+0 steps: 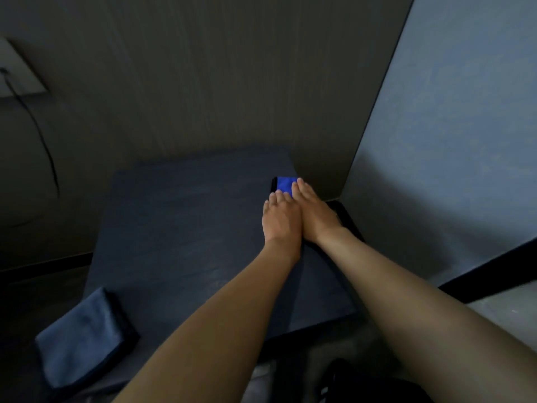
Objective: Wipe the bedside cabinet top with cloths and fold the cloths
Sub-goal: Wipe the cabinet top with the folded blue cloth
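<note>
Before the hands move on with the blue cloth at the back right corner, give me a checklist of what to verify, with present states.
1. Both hands flat on blue cloth: left hand, right hand: ok.
2. Blue cloth folded small: ok.
3. Cloth fully on cabinet top: ok.
4. Second cloth folded, front left corner: ok.
5. Top wiped clean: cannot tell.

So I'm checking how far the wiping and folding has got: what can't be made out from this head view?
- Blue cloth: mostly under the left hand and right hand, so its folds and full extent are hidden.
- Cabinet top: too dim to judge whether it is clean; forearms cover part of it.
- Grey folded cloth: its underside is hidden.
- Wall plate: cut off by the left edge.
</note>
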The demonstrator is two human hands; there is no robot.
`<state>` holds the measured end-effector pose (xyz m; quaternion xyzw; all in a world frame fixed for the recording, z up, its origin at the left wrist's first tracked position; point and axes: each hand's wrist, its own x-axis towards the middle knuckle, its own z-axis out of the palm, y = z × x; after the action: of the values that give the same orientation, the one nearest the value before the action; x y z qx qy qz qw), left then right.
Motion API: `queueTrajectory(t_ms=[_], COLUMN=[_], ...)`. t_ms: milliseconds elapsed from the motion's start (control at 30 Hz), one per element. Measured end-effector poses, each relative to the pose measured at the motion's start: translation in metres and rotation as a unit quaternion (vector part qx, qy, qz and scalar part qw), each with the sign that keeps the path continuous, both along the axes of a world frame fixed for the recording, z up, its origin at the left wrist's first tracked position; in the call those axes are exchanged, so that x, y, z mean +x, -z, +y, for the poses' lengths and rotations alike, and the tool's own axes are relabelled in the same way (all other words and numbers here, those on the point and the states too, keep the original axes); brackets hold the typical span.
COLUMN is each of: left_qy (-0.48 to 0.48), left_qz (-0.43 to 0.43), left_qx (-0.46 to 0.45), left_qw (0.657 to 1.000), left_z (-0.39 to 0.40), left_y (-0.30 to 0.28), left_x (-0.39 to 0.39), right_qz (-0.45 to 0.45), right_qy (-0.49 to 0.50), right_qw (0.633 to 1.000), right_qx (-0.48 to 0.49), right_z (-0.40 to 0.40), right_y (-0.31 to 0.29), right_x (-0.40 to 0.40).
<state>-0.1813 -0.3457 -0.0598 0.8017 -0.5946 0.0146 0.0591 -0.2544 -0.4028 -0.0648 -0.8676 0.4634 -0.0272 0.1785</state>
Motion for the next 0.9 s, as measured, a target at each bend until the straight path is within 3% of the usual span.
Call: queueTrajectory(t_ms=[100,500,900], left_qy=[-0.001,0.017,-0.023], left_qz=[0.026,0.114,0.116], left_qx=[-0.006,-0.022,-0.039], left_qw=[1.0,0.993,0.992], left_z=[0.032,0.152,0.214], left_y=[0.001,-0.003,-0.026], left_x=[-0.021,-0.087,-0.068], right_qz=[0.019,0.073,0.108], right_qy=[-0.022,0.002,-0.024], right_qw=[0.999,0.996,0.989], right_qx=[-0.041,-0.057,-0.094], right_z=[0.028,0.143,0.205], right_y=[0.005,0.001,-0.009], right_x=[-0.022,-0.091,-0.068])
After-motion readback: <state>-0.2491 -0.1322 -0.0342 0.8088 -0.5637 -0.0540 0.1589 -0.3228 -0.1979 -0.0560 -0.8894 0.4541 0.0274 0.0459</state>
